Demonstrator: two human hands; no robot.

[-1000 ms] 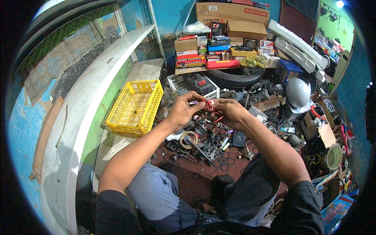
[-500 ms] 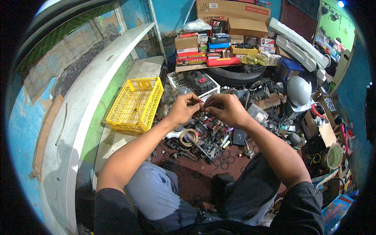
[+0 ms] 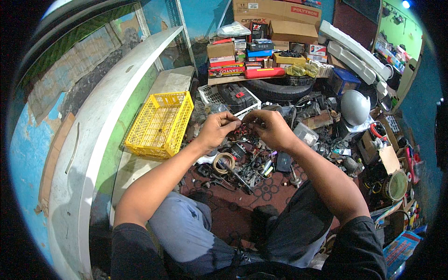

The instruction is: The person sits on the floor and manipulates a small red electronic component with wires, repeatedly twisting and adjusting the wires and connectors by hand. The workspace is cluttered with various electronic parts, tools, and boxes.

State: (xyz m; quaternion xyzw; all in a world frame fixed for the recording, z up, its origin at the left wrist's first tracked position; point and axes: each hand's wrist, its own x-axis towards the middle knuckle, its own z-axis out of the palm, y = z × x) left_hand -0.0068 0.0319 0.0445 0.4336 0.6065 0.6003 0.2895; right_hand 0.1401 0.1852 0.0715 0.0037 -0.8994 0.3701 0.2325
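Dark-red thin strands (image 3: 241, 130), likely wire, show at the meeting point of both hands, right of the yellow crate (image 3: 148, 150) and about level with it in the head view. Left hand (image 3: 216, 131), the nearer one to the crate: thumb and index finger together in a pinch, apparently clamped on the strands. Right hand (image 3: 270, 130), farther right of the crate: fingers curled inward, tips hidden, can't tell if they close on anything.

Handling, as a guess: very light, bendy, springs back a bit, not slippery; thin ends could snap if bent hard. Best hold is a fingertip pinch close to the end, one hand each side.

Hard to make out: strand ends sit behind the fingers; the parts heap (image 3: 254, 161), also right of the crate, is dark and cluttered, so where strands stop and heap starts is unclear. Upper sleeves (image 3: 135, 252) are cut off by the lower edge.
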